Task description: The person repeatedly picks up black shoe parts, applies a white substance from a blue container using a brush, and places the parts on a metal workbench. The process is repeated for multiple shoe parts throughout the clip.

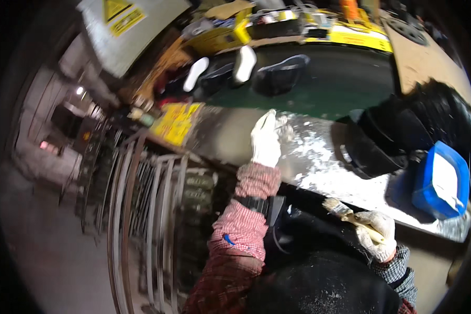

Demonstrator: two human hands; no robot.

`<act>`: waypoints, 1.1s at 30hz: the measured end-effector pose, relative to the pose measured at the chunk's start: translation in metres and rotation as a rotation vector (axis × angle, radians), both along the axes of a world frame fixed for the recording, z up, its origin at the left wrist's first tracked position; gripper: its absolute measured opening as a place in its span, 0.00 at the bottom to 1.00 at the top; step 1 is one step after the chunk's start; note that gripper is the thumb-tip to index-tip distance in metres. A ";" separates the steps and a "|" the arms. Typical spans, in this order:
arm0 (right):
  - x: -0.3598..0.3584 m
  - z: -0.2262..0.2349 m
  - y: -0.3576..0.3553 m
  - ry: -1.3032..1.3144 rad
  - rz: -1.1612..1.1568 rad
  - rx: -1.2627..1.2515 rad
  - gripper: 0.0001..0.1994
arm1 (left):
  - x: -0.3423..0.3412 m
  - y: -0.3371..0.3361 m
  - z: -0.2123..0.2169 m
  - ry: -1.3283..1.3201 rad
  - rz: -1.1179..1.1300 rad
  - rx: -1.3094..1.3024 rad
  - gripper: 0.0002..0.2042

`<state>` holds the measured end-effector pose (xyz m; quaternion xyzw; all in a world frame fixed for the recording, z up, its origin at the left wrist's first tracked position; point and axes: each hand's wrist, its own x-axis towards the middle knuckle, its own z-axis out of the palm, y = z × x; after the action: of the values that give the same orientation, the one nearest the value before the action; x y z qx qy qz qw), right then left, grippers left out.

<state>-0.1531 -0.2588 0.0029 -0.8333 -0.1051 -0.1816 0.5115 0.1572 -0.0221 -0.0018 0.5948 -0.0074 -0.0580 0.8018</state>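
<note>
My left hand (266,140), in a white glove, reaches over the near metal bench top (222,131). Its fingers point away from me, stretched out, and nothing shows in them. Lower right, my gloved right hand (378,234) is closed around the pale handle of a paintbrush (341,209), its bristles pointing left. White powder or residue is smeared over the bench between my hands. A blue tub (421,196) with white contents stands at the bench's right end. Beside it is a pile of black, curved, boot-like pieces (374,149).
Beyond the bench runs a dark green belt (335,99) carrying black shoe-like pieces (282,75) and white sole-shaped pieces (244,64). Yellow boxes (214,42) line its far side. A metal rack (123,209) stands left, below a grey cabinet (131,39).
</note>
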 end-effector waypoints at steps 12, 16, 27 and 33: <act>0.037 0.029 0.106 0.199 0.463 0.135 0.17 | -0.564 0.543 0.099 0.973 1.224 1.868 0.24; 0.031 0.047 0.129 0.173 0.552 0.015 0.16 | -0.637 0.527 0.066 0.846 1.327 2.068 0.30; 0.009 0.040 0.083 0.267 0.380 0.081 0.10 | -0.482 0.466 0.055 0.001 0.972 -0.113 0.20; 0.016 0.098 0.006 -0.126 -0.200 0.169 0.12 | -0.320 0.283 0.010 -0.181 0.650 -0.370 0.30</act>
<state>-0.1373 -0.2529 0.1007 -0.7804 -0.0378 -0.2920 0.5517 -0.1631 0.2611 0.0082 0.4142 0.1006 0.2543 0.8681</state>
